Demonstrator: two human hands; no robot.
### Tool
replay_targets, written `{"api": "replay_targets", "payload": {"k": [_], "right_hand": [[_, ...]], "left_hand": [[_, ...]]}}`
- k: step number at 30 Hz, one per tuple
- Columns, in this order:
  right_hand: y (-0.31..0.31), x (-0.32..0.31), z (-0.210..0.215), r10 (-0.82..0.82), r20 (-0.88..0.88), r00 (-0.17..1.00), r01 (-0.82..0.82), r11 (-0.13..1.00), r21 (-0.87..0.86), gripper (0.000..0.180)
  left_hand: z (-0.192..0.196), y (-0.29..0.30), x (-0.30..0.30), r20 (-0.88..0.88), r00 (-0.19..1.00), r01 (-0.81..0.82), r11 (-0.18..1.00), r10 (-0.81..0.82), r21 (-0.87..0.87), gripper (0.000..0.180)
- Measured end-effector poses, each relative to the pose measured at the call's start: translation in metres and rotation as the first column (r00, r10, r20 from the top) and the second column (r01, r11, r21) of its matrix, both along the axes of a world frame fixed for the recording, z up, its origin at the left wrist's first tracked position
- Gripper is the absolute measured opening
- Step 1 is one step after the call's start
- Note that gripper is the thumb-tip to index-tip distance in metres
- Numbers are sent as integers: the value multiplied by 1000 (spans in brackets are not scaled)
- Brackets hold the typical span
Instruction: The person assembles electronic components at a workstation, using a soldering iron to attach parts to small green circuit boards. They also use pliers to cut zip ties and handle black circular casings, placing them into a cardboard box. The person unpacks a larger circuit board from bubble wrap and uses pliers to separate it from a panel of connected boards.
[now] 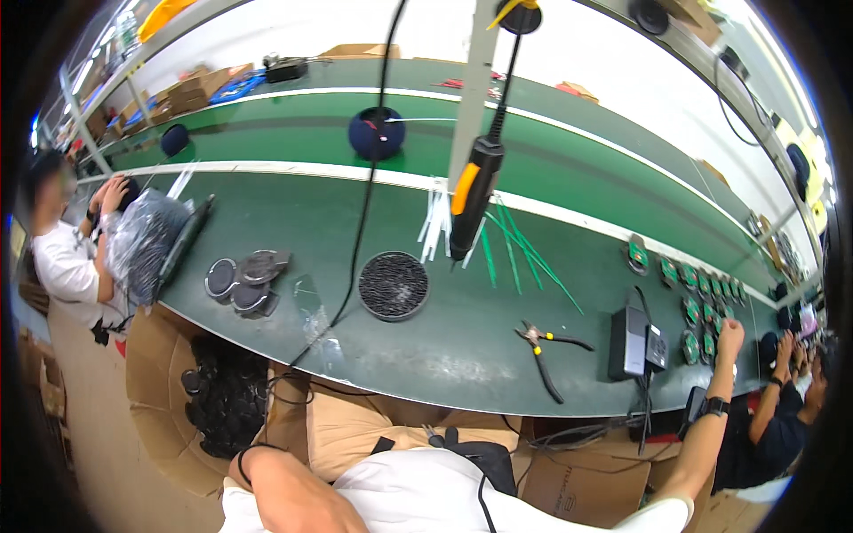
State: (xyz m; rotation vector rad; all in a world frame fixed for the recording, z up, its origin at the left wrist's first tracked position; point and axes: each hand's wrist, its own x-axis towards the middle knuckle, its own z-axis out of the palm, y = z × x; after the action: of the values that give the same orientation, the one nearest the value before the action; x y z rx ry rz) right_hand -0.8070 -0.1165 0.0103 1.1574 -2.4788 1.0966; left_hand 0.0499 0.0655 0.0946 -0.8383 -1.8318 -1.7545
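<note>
My right arm stretches across the bench at the right, a dark watch on its wrist. Its hand [730,338] is closed beside rows of small green circuit boards [689,311] set on dark rounded parts. Whatever its fingers pinch, if anything, is too small to make out. At the lower edge my left arm [298,493] is sharply bent, and its hand lies outside the picture. Left of the boards stands a grey and black power box [629,342] with cables. Pliers [542,351] with yellow-marked handles lie open at mid-bench.
A black and orange electric screwdriver [477,191] hangs over the bench. Below it are a round dish [363,289] of small dark pieces, green strips [515,244] and white strips [435,222]. Black round parts [252,280] lie left, above a cardboard box [155,404]. Co-workers sit both sides.
</note>
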Motion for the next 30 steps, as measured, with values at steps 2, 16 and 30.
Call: {"api": "replay_targets", "payload": {"k": [2, 16, 30], "right_hand": [[-36, 99, 41, 370, 165, 914, -370, 929, -31, 15], [-307, 567, 85, 905, -126, 406, -859, 426, 285, 18], [-402, 706, 64, 914, 327, -242, -922, -321, 217, 64]], "left_hand": [[1, -4, 7, 32, 999, 19, 1000, -18, -21, 21], [-69, -22, 48, 331, 465, -846, 522, 821, -105, 16], [-126, -60, 38, 251, -26, -921, 74, 968, -382, 20]]}}
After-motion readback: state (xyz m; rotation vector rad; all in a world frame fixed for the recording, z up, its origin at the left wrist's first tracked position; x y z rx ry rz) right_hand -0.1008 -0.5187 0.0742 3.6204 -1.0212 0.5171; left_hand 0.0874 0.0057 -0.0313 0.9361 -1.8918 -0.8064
